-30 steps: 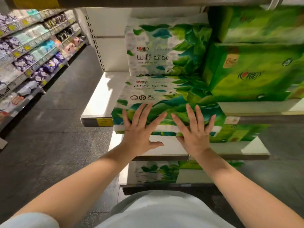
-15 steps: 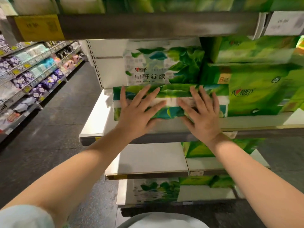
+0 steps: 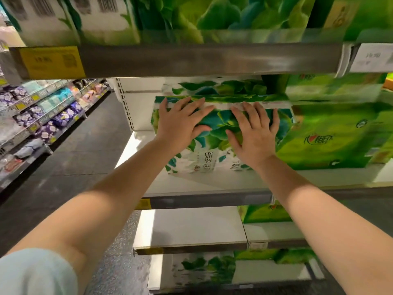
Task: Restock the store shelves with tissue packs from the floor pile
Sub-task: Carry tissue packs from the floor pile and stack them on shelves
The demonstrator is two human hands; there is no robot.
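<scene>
Tissue pack [image 3: 214, 143] on the middle shelf [image 3: 204, 191], just beside a green pack [image 3: 331, 135]. Left hand [image 3: 180, 126] and right hand [image 3: 254, 135] press its front, fingers spread flat, gripping nothing. Probably light, soft and slick-wrapped; best held by opposite sides. Its rear is hidden, and the shelf contents are blurred.

bare forearms, pale (possibly blue) sleeve [image 3: 36, 271]

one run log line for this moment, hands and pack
left hand: flat on tissue pack | right hand: flat on same pack | pack: on middle shelf, beside green packs
</scene>
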